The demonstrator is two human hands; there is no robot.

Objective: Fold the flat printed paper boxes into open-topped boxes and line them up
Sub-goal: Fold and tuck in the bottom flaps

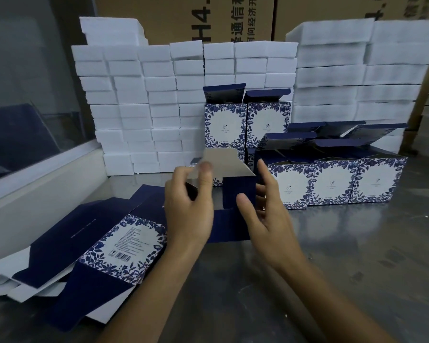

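Observation:
A half-formed navy paper box (238,194) is held up over the metal table between both hands. My left hand (190,206) grips its left side, with a finger on the pale raised flap (223,162). On the box's right side is my right hand (263,209), thumb against the navy panel and fingers spread. A pile of flat printed boxes (114,243) lies to the left. Several folded open-topped boxes with blue floral print (332,181) stand in rows at the right, and two more (245,125) are stacked behind.
White foam blocks (139,107) are stacked in a wall at the back, with brown cartons (183,18) behind them. A white ledge and a glass pane (35,95) run along the left. The steel table (344,268) stretches to the front right.

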